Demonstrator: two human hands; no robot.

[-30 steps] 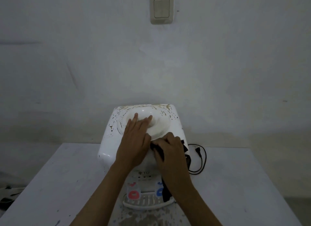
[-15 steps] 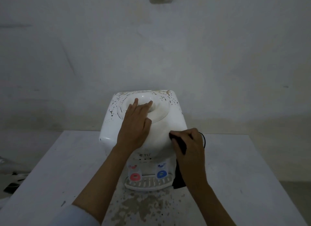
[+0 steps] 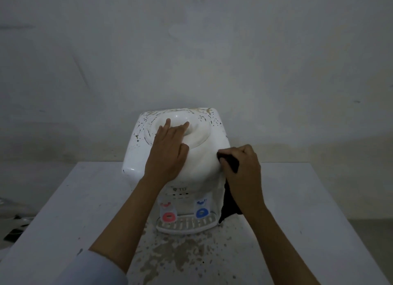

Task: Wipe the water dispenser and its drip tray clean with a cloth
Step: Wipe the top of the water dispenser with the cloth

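Head view — dark cloth half-hidden behind right hand.

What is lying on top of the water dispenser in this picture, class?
The left hand rests flat on top of the water dispenser, fingers reaching into its round recess. Dark specks dot the top around it. Whatever lies under the palm is covered.

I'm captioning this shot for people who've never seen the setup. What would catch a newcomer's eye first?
The white water dispenser at the centre of the table, its top flecked with dark specks. The left hand lies flat on its domed top, and the right hand grips a dark cloth against its right side. Below, the red tap and the blue tap stand out above the drip tray.
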